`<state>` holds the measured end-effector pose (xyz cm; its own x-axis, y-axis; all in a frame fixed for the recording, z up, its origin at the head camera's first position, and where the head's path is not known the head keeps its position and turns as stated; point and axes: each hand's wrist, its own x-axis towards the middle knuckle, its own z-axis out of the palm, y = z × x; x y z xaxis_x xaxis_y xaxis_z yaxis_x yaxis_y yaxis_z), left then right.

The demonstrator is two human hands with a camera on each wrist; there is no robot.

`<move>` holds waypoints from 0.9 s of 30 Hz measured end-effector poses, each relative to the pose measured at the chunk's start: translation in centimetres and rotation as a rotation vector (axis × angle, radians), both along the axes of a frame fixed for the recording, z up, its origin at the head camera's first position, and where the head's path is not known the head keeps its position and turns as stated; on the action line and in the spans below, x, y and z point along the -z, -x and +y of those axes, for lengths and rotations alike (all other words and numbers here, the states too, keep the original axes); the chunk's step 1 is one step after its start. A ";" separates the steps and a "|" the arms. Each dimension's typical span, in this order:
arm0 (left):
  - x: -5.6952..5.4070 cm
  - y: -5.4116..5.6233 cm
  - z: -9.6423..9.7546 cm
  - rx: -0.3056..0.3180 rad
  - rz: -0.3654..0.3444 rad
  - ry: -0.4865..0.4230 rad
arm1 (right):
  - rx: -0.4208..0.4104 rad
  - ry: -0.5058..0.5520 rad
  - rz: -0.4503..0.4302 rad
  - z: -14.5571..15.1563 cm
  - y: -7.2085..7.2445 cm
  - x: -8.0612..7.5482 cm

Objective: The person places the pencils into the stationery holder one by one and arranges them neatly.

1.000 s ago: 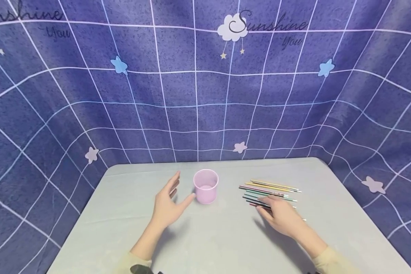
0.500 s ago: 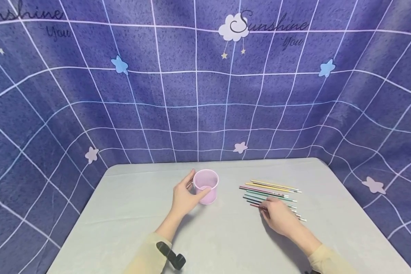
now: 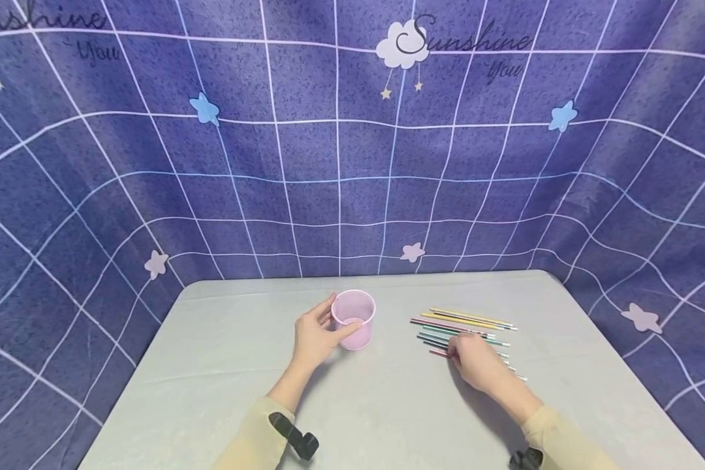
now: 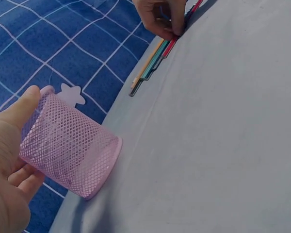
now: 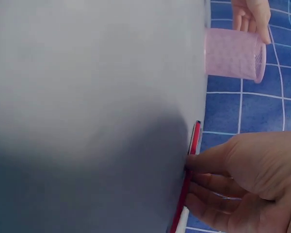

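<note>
A pink mesh pen cup stands upright near the middle of the table. My left hand holds it from the left, thumb over the near rim and fingers behind the wall. To the right, several pencils lie side by side, among them a yellow pencil at the back. Over the near end of the row, my right hand pinches a red pencil between thumb and fingers. That pencil lies along the tabletop, its middle covered by the hand.
The pale grey table has rounded back corners. Behind it and along both sides hangs a blue-purple grid curtain with stars and lettering. A black strap sits on the left sleeve.
My left hand has moved right and taken hold of the pen cup. The right hand has drawn its fingers together on the red pencil at the near side of the row.
</note>
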<state>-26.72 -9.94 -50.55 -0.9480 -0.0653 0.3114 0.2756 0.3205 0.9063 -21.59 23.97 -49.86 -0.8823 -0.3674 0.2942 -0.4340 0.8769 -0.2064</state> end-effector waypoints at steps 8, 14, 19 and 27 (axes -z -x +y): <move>-0.5 0.2 -0.3 0.050 -0.019 -0.038 | -0.062 0.079 0.068 -1.1 1.7 -5.7; -0.6 0.1 -0.2 0.081 -0.033 -0.079 | -0.122 0.201 0.171 -3.1 3.9 -10.4; -0.8 -0.1 -0.2 0.083 -0.025 -0.050 | -0.151 0.352 0.165 -6.1 4.8 -13.6; -1.6 -0.2 -0.4 0.095 -0.024 -0.025 | -0.244 0.638 0.149 -12.5 6.1 -16.1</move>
<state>-26.49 -10.39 -48.94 -0.9576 0.0179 0.2875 0.2814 0.2710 0.9205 -27.65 11.51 -33.77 -0.7302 -0.2648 0.6299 -0.6667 0.4779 -0.5720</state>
